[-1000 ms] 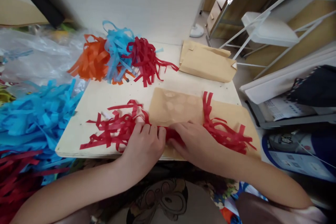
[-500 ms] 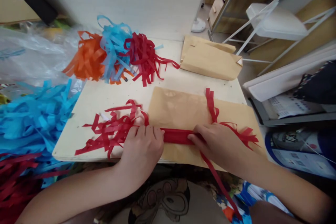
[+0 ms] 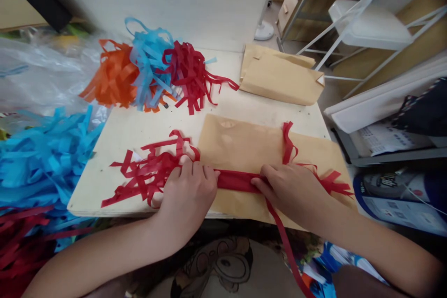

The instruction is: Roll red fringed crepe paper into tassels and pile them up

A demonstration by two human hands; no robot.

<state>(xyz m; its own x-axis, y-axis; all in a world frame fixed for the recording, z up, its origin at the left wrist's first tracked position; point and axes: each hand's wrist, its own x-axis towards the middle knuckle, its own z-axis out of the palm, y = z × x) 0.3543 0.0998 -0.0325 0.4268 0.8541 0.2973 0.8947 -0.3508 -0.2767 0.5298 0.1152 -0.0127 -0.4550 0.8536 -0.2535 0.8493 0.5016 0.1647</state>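
Pale table (image 3: 139,123) before me | red strip (image 3: 235,180) lying across brown paper (image 3: 244,144) | my left hand (image 3: 190,191) grips it, fingers curled | right hand (image 3: 291,186) pinches it | red fringe (image 3: 165,164) beyond both

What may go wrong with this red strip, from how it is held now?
The red strip runs between the left hand and the right hand; uneven pulling might crease or tear it.
A loose red tail hangs past the table edge and could snag.
The brown paper seems to overhang that edge too, so it might slide.
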